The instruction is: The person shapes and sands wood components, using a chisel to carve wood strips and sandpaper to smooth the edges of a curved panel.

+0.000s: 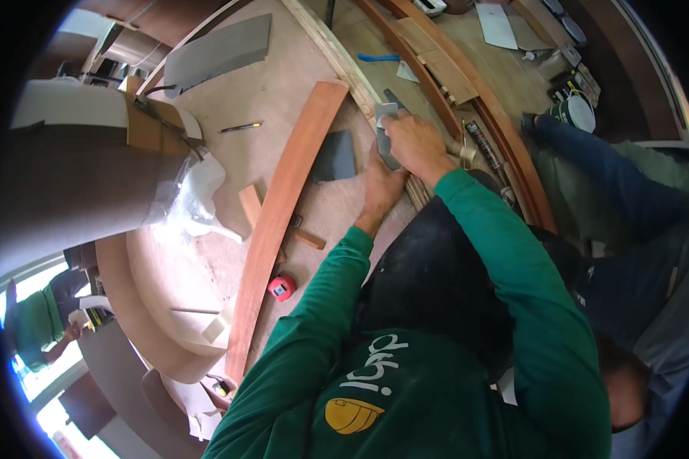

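Note:
A small flat grey rectangular piece [385, 136] is between my two hands, above the edge of a long pale wood strip [337, 57]. My right hand [417, 144] grips its upper part, with the thumb across its face. At its lower end, my left hand [383, 186] is closed against it, the fingers partly hidden. A dark thin tool [394, 99] sticks out just beyond my right knuckles; its kind is unclear. Left of my hands, a dark grey sheet [334, 157] lies on the board beside a long reddish wood plank [283, 222].
A red tape measure [282, 288], a pencil [240, 127], wood offcuts [309, 239] and a grey panel [218, 57] lie around the plank. Curved wooden pieces [467, 84] and a sealant tube [484, 145] are at right. Other people [38, 329] are at far left and right.

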A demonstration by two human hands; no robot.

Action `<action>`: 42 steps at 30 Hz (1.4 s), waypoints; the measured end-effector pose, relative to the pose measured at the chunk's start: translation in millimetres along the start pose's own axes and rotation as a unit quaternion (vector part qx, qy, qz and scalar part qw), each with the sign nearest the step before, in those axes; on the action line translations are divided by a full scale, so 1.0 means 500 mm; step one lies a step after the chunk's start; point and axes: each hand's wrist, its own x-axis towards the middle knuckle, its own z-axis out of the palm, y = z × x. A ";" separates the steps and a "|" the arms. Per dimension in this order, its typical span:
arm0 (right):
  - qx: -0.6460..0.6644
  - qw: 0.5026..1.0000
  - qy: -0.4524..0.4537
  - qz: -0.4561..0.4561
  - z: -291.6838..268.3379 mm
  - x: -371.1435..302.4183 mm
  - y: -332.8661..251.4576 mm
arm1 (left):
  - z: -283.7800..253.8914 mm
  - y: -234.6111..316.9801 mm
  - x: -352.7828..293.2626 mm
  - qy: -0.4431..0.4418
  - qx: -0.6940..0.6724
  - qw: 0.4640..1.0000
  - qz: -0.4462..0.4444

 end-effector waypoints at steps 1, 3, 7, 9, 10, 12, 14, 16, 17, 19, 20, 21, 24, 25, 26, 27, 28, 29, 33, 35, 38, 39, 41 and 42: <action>-0.006 1.000 0.009 -0.001 0.001 0.000 -0.005 | 0.000 -0.004 -0.003 0.011 0.001 1.000 0.005; -0.012 1.000 -0.026 -0.001 -0.021 -0.057 -0.028 | -0.004 0.004 -0.003 0.032 0.002 0.999 0.015; 0.013 1.000 -0.022 -0.010 -0.007 -0.026 -0.009 | -0.011 -0.014 0.000 0.021 0.008 0.999 0.040; 0.022 0.999 -0.039 0.007 -0.015 0.011 0.012 | 0.003 0.009 -0.010 0.004 0.020 1.000 0.015; 0.017 0.999 -0.038 0.010 -0.017 0.008 0.015 | 0.002 0.024 -0.006 0.002 0.026 1.000 0.006; -0.003 0.999 -0.050 -0.003 -0.019 -0.026 -0.009 | -0.006 0.000 -0.013 0.028 0.032 0.999 0.026; -0.018 0.999 -0.046 -0.021 -0.024 -0.080 -0.031 | -0.013 -0.004 -0.011 0.037 0.054 0.998 0.018; 0.003 0.999 -0.052 -0.001 -0.032 -0.040 -0.012 | -0.008 0.009 0.005 0.022 0.023 0.999 0.027; 0.016 0.998 -0.057 0.012 -0.030 -0.015 0.001 | -0.004 0.011 -0.001 0.013 0.008 0.999 0.029; 0.010 0.999 -0.030 0.009 -0.032 0.020 0.010 | 0.000 0.007 -0.002 0.011 0.018 1.000 0.014; 0.011 0.999 -0.047 0.017 -0.041 0.016 0.001 | -0.002 0.005 0.001 0.016 0.024 1.000 0.009; 0.011 0.998 -0.064 0.025 -0.050 0.006 -0.009 | -0.006 0.002 -0.005 0.025 0.026 0.999 0.011; 0.008 0.999 -0.038 -0.016 -0.022 -0.069 -0.016 | -0.007 -0.003 -0.001 0.040 0.029 0.999 0.006; 0.013 0.999 -0.024 -0.020 -0.019 -0.059 -0.008 | -0.008 0.003 0.000 0.038 0.027 0.999 0.011; 0.018 1.000 -0.010 -0.019 -0.015 -0.032 0.007 | -0.006 0.009 0.004 0.032 0.024 0.999 0.016; 0.023 1.000 0.000 -0.019 -0.012 -0.008 0.022 | 0.000 0.009 -0.005 0.026 0.021 0.999 0.018; 0.008 1.000 -0.009 0.007 -0.024 0.038 0.026 | 0.001 0.016 -0.003 0.020 0.023 0.999 0.012; 0.004 0.999 -0.035 0.019 -0.028 0.028 0.029 | 0.006 0.022 -0.004 0.012 0.024 1.000 0.007; -0.002 0.996 -0.085 0.006 -0.022 -0.072 -0.029 | -0.002 -0.028 -0.002 0.057 0.044 0.997 0.013; 0.000 0.994 -0.106 -0.006 -0.038 -0.052 -0.031 | -0.010 -0.032 -0.002 0.039 0.016 0.999 -0.004; -0.001 0.999 -0.052 0.014 -0.009 0.071 0.012 | -0.007 -0.021 0.004 0.021 0.010 0.999 0.036; 0.027 0.999 -0.042 0.001 -0.019 0.106 0.054 | 0.003 -0.007 0.008 0.012 0.018 0.999 0.040; 0.086 0.995 -0.035 -0.036 -0.048 0.142 0.128 | 0.011 0.012 0.007 0.012 0.043 0.999 0.031; 0.217 0.974 -0.068 0.017 -0.065 0.135 0.152 | 0.015 0.020 0.002 0.020 0.058 0.998 0.021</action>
